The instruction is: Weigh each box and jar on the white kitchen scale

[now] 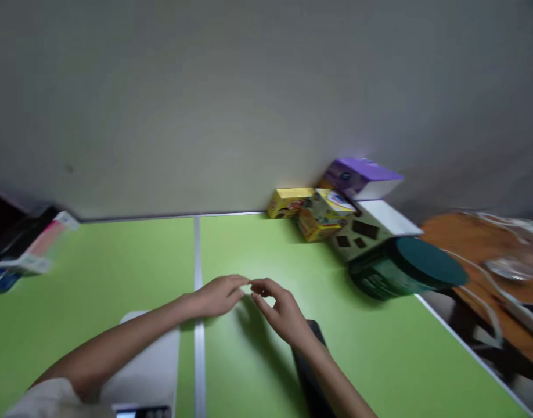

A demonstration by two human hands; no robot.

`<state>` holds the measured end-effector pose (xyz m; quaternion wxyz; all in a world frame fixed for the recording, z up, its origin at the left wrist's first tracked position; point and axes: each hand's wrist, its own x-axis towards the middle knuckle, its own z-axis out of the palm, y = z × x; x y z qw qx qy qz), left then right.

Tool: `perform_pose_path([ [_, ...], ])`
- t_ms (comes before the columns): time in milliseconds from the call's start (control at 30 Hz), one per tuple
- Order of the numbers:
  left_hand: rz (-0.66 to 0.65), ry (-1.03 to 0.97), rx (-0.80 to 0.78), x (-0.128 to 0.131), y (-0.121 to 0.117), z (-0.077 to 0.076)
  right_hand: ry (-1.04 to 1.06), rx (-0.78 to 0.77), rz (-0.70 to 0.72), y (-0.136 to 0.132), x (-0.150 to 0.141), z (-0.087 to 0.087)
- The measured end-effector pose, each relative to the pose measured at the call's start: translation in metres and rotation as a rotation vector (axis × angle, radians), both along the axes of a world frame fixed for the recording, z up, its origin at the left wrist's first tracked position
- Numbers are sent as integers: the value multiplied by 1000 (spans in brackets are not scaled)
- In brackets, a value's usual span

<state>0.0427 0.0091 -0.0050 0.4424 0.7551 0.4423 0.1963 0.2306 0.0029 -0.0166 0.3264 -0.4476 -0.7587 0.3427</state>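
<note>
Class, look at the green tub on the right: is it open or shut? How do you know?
Shut: the tub has a lid covering its top.

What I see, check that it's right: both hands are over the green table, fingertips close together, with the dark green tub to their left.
Wrong side: the head view shows the dark green tub to their right. The left hand and right hand are over the green table, fingertips close together.

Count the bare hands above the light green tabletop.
2: left hand, wrist over the thin silver strip; right hand, fingertips close to the left's. No others show.
</note>
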Motion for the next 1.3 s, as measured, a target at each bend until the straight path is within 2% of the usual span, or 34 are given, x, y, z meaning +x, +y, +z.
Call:
perform_pose_path([
  [67,-51,123,-14,-53,-46,2,-20,-82,185,-19,-35,2],
  [167,95,172,-36,-115,-96,10,-52,-140,381,-29,-93,6],
  [267,335,156,-17,-165,-123,9,-86,-184,501,-29,-155,7],
  [433,661,139,75,-243,-152,-9,-134,-255,648,-25,-248,3],
  [533,987,203,268,-294,-159,-12,-163,-271,713,-12,-304,-2],
  [633,1314,286,466,-350,-149,-4,-146,-296,732,4,-365,-4],
  [700,1442,321,506,-385,-133,1,-117,-298,699,13,-403,-2],
  [800,1525,340,426,-422,-105,3,-64,-280,649,17,-445,3],
  [933,1542,321,319,-444,-80,-9,-19,-287,627,13,-464,4],
  [1067,1562,283,377,-453,-77,-15,9,-326,622,15,-456,-5],
  [1167,1529,231,392,-450,-92,-3,51,-310,541,25,-438,-7],
  [1233,1412,133,381,-440,-111,11,76,-237,439,30,-417,-1],
  [1300,1240,6,345,-421,-134,25,81,-131,363,30,-386,12],
])
